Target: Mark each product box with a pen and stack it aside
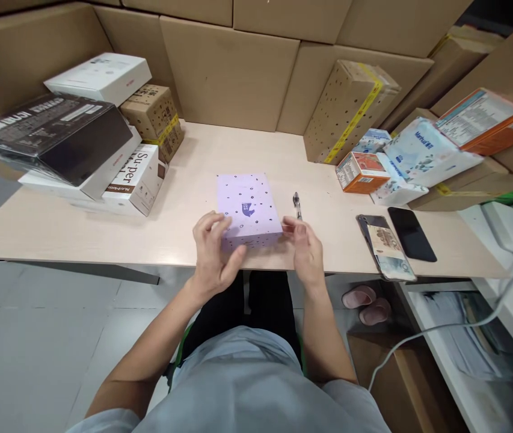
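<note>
Lilac box framed by two loosely spread hands

The box lies flat on the worktop, between the hands and mostly beyond them. The left hand is at its near-left corner, fingers bent and thumb held apart, pinching nothing. The right hand is at the near-right corner, half-curled and not closed; whether its fingertips touch the side is hard to tell. A pen lies just beyond the right hand.

Steadying the box well probably calls for even, light pressure from both sides, palms low and fingers flat, since one-sided pushing could twist it. Thin card would likely dent under hard fingertips. The right hand does best to keep its knuckles clear of the pen.
</note>
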Demonstrator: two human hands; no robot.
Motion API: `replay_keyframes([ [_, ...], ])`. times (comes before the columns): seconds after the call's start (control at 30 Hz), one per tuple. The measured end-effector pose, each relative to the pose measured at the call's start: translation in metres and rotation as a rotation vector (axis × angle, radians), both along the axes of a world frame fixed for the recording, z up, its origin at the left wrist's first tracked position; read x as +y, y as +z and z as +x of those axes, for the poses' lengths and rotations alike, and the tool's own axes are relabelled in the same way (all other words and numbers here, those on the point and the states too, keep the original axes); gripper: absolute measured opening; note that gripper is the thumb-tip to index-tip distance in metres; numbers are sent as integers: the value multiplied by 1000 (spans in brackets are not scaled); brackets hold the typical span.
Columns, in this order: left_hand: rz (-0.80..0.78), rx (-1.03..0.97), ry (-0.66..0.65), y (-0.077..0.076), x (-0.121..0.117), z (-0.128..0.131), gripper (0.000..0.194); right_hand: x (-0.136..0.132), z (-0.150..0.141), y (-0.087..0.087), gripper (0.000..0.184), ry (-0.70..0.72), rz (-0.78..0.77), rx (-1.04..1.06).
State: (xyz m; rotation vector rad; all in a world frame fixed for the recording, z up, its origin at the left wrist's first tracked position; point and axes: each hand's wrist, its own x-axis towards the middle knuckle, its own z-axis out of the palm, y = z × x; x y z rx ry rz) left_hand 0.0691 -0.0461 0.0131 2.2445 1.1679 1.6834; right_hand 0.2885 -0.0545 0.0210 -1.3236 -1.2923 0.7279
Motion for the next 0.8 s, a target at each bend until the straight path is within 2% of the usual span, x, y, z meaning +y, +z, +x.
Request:
replay_keyframes([
  [0.1, -338, -331, 20, -3, 8, -3, 50, 19, 25, 3, 48, -245, -31, -408],
  [0.2, -607, -552, -39, -6, 17, -2, 57, 37, 42, 11, 52, -264, -254, -740],
  [0.3, -656, -604, -35, -5, 22, 3, 62, 49, 44, 22, 43, -204, -396, -869],
  [0.43, -644, -547, -21, 0, 20, 10, 63, 57, 41, 26, 23, -159, -467, -857],
  [0.53, -645, -500, -48, 3, 17, 13, 63, 61, 46, 22, 22, -144, -409, -676],
  [0.63, -635, -506, -73, 3, 15, 16, 63, 65, 54, 23, 28, -190, -234, -189],
  [0.7, -618, -516, -100, 1, 14, 19, 64, 67, 57, 30, 34, -182, -117, 159],
  [0.8, -603, -519, -147, -3, 12, 23, 64, 71, 56, 47, 39, -118, 19, 465],
])
